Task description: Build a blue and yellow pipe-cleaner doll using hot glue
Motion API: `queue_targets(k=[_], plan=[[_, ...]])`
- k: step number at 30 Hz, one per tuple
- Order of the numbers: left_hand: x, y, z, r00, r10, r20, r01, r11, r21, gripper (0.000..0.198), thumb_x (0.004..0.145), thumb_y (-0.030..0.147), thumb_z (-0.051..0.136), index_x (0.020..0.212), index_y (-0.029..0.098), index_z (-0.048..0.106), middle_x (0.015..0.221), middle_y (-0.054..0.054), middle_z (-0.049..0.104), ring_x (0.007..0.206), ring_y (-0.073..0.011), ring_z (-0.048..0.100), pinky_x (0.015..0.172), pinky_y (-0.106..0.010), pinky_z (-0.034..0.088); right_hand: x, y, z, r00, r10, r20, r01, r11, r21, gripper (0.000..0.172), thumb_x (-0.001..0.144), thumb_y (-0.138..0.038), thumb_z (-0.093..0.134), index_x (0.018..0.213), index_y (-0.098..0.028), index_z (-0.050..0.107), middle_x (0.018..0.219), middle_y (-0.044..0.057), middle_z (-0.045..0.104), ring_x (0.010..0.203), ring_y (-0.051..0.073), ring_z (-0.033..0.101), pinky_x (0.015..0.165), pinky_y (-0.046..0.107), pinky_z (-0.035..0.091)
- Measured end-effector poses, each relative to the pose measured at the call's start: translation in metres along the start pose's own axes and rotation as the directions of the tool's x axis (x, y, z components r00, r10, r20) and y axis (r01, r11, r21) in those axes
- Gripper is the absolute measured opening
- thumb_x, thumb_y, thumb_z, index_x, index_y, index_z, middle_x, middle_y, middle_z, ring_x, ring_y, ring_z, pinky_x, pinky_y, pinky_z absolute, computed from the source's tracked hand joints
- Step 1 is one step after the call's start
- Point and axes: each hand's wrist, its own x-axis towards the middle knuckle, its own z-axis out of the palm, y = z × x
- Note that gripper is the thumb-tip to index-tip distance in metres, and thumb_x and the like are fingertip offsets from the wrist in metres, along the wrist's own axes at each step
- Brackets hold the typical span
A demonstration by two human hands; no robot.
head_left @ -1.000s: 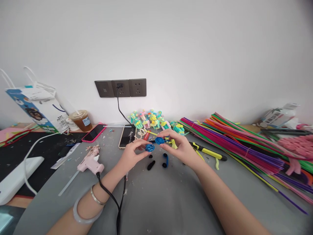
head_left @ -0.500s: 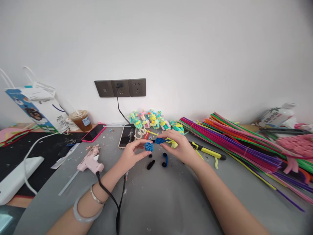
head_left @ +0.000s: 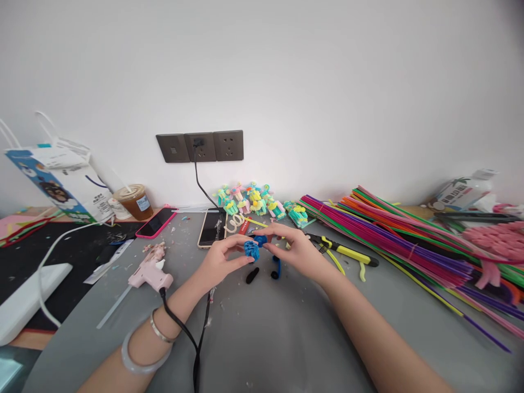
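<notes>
Between the thumb and fingers of my left hand (head_left: pixel 225 255) is a small light-blue wound pipe-cleaner piece (head_left: pixel 251 250). My right hand (head_left: pixel 289 244) pinches a darker blue pipe-cleaner coil (head_left: pixel 261 239), which is right beside the light-blue piece. Whether the two pieces touch is hard to see. Below the hands on the table lie a short black fuzzy piece (head_left: pixel 252 275) and a blue strip with black curled ends (head_left: pixel 275 272), partly covered by my right hand. Yellow-handled pliers (head_left: pixel 347 251) lie to the right of that hand.
A pink glue gun (head_left: pixel 151 274) with its cable lies left of my left arm. Behind the hands are a phone (head_left: pixel 212 228) and several small pipe-cleaner figures (head_left: pixel 254 197). Bundled pipe cleaners (head_left: pixel 380 240) spread across the right. An iced drink cup (head_left: pixel 137 202) stands back left.
My right hand has brought the dark blue coil left, close against the light-blue piece. The light-blue piece has tilted and shifted slightly right in my left hand.
</notes>
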Motion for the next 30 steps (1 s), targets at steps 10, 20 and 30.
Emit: queue_targets(k=[10, 20, 30], plan=[[-0.001, -0.002, -0.001, 1.0, 0.012, 0.005, -0.012, 0.999, 0.051, 0.024, 0.08, 0.028, 0.075, 0.101, 0.016, 0.073, 0.106, -0.009, 0.072, 0.1, -0.0219, 0.065, 0.092, -0.033, 0.052, 0.004, -0.004, 0.008, 0.952, 0.302, 0.059, -0.301, 0.876, 0.376, 0.034, 0.078, -0.051, 0.072, 0.072, -0.019, 0.061, 0.068, -0.002, 0.056, 0.063, 0.013, 0.048, 0.063, 0.028, 0.039], [0.0, -0.006, -0.003, 0.998, 0.06, 0.037, -0.062, 0.996, 0.064, 0.025, 0.081, 0.028, 0.076, 0.103, 0.018, 0.074, 0.111, -0.01, 0.071, 0.106, -0.0225, 0.065, 0.098, -0.035, 0.05, 0.004, -0.007, 0.004, 0.918, 0.395, 0.023, -0.372, 0.843, 0.389, 0.041, 0.072, -0.056, 0.074, 0.066, -0.019, 0.057, 0.061, -0.004, 0.051, 0.059, 0.012, 0.044, 0.061, 0.027, 0.037], [0.0, -0.001, -0.001, 0.997, 0.072, -0.016, -0.071, 0.996, 0.054, 0.027, 0.079, 0.034, 0.078, 0.101, 0.018, 0.075, 0.11, -0.011, 0.072, 0.106, -0.0237, 0.066, 0.098, -0.037, 0.051, 0.003, -0.009, 0.009, 0.895, 0.44, 0.068, -0.417, 0.774, 0.477, 0.042, 0.069, -0.055, 0.077, 0.069, -0.02, 0.054, 0.061, -0.003, 0.055, 0.057, 0.012, 0.048, 0.057, 0.026, 0.036]])
